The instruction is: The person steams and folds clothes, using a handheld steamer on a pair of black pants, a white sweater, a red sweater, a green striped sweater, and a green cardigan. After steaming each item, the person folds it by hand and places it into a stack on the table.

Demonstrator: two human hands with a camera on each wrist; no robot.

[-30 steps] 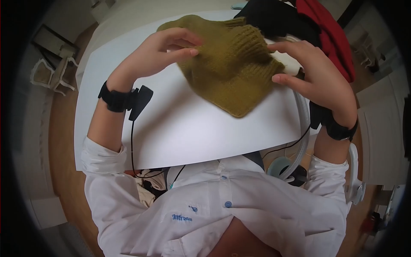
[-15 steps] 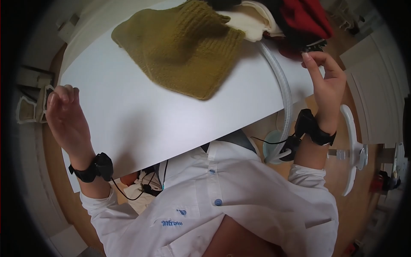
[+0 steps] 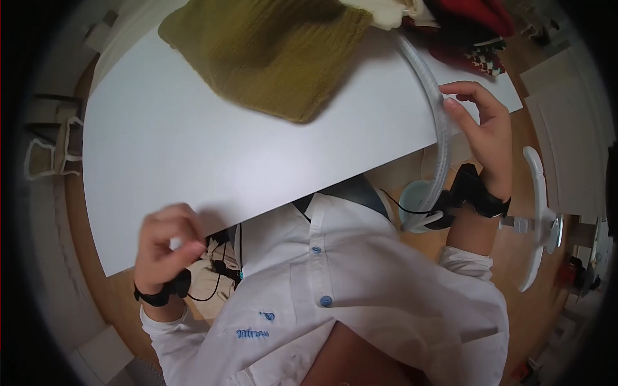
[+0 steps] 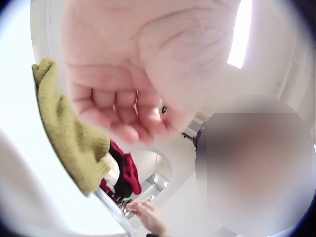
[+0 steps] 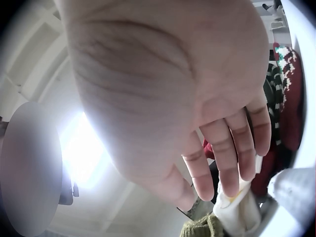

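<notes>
An olive-green knitted garment (image 3: 264, 58) with a ribbed edge lies across the far part of the white table (image 3: 193, 141). My left hand (image 3: 168, 248) is over the table's near left edge, apart from the garment, its fingers loosely curled around nothing. In the left wrist view its palm (image 4: 148, 59) is bare. At the table's right side my right hand (image 3: 486, 128) holds nothing; its relaxed fingertips are right by a pale ribbed hose (image 3: 439, 116). The right wrist view shows an empty palm (image 5: 163, 74) with loosely bent fingers.
Behind the garment are a cream cloth (image 3: 381, 11), a red garment (image 3: 479, 13) and a dark red patterned knit (image 3: 476, 59). The hose runs over the table's near edge toward a pale round base (image 3: 418, 196). Light cloths (image 3: 209, 286) lie below the table at left.
Both hands have left the green garment. The left swung out left, then came back toward the body; the right drew back to the hose. The garment sits farther up in view as the head shifted.
</notes>
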